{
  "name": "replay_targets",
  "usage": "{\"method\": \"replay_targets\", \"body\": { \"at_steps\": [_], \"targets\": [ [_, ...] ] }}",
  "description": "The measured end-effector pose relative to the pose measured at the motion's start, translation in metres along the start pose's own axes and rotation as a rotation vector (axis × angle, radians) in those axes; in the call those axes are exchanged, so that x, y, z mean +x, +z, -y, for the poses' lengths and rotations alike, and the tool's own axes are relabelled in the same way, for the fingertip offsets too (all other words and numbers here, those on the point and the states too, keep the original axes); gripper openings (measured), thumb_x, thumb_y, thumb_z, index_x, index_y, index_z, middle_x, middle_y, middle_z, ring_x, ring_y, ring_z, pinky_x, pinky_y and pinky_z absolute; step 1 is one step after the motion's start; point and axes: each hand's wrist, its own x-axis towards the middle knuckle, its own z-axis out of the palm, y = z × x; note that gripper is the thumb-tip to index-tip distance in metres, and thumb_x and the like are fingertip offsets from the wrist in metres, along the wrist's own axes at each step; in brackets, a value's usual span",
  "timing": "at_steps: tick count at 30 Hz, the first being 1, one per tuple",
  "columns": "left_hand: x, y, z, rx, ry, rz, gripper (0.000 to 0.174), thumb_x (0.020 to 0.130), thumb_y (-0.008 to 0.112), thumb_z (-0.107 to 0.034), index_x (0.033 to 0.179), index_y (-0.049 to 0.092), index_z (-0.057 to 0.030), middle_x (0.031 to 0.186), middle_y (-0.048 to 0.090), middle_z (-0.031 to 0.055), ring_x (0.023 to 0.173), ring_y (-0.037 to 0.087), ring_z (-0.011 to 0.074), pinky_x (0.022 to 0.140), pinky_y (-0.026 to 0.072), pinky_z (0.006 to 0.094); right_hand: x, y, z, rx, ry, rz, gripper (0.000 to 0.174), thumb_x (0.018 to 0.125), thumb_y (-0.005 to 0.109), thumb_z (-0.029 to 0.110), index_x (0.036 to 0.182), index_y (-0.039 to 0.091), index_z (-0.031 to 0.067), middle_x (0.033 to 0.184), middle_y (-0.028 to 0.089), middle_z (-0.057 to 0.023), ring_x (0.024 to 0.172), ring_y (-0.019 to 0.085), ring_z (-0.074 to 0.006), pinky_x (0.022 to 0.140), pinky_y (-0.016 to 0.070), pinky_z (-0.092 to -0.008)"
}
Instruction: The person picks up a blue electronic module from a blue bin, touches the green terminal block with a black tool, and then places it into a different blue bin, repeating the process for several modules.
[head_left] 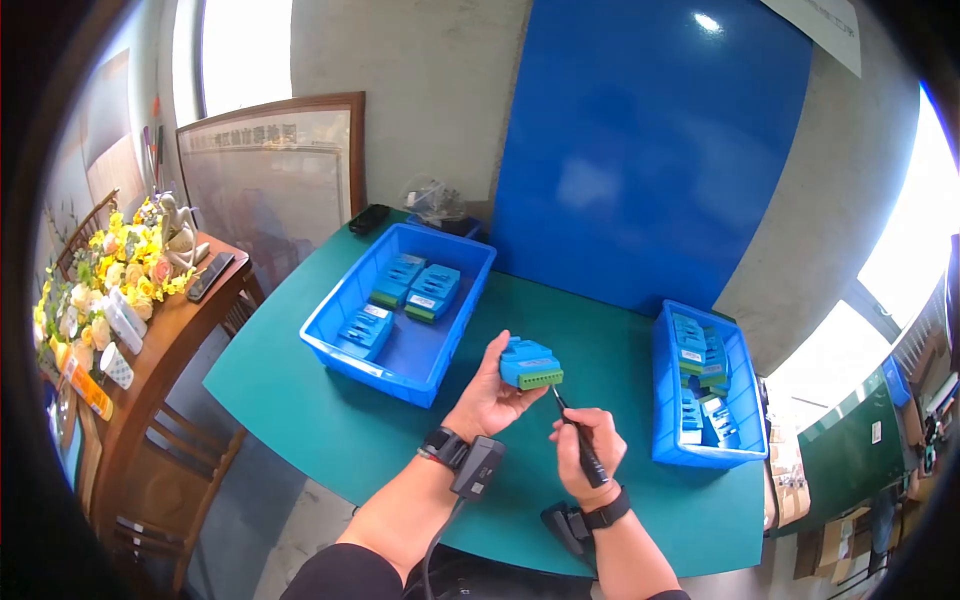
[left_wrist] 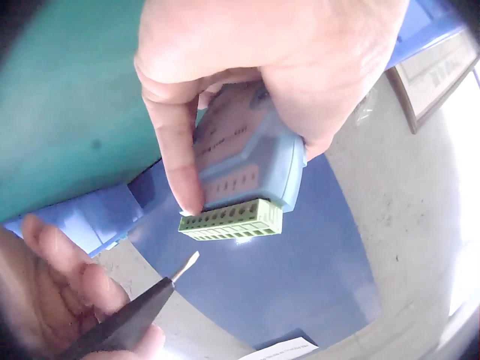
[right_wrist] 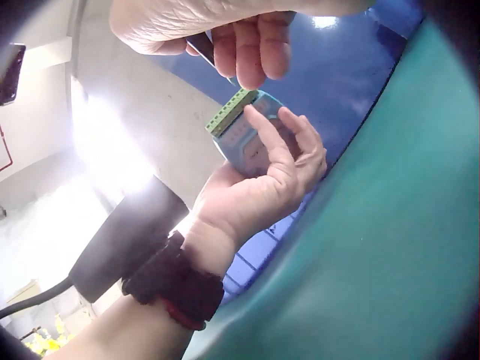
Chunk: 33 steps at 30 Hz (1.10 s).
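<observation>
My left hand point(head_left: 488, 402) grips a blue plastic module point(left_wrist: 251, 150) above the table, fingers on one face and thumb on the other. Along one edge of the module runs a green terminal block point(left_wrist: 232, 220) with a row of small openings. In my right hand point(head_left: 590, 452) is a black-handled screwdriver point(head_left: 582, 440). Its flat metal tip point(left_wrist: 187, 264) points at the terminal block, a short gap away in the left wrist view. The right wrist view shows one left fingertip right beside the green block, while the right hand partly hides the screwdriver.
On the green table point(head_left: 300, 420), a blue bin point(head_left: 385, 385) at left holds several similar modules point(head_left: 434, 290). Another blue bin point(head_left: 710, 456) with more modules stands at right. A blue panel point(head_left: 650, 150) leans behind. A black object point(head_left: 369, 219) lies at the back left corner.
</observation>
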Motion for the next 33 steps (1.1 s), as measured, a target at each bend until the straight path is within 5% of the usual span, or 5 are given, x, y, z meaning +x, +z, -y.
{"method": "replay_targets", "body": {
  "at_steps": [17,33],
  "targets": [
    [-0.007,0.010,0.004,0.186,0.038,-0.049,0.050,0.086,0.063,-0.049,0.109,0.053,-0.0061,0.106,0.061,0.0097,0.101,0.061,0.0240,0.088,0.0533,0.0391,0.001,0.001,0.010,0.072,0.062,0.041,0.011,0.085,0.055,-0.001,0.096,0.055,-0.0017,0.078,0.063,-0.0102,0.061,0.063,-0.0131,0.056,0.0514,-0.0240],
    [-0.004,0.008,0.006,0.220,0.037,-0.029,0.045,0.085,0.065,-0.048,0.110,0.051,-0.0124,0.104,0.059,0.0080,0.099,0.059,0.0223,0.086,0.0517,0.0401,0.002,0.002,0.012,0.016,-0.075,0.061,0.016,0.073,0.060,-0.006,0.088,0.060,-0.0005,0.076,0.066,-0.0124,0.065,0.068,-0.0218,0.058,0.0532,-0.0280]
  ]
}}
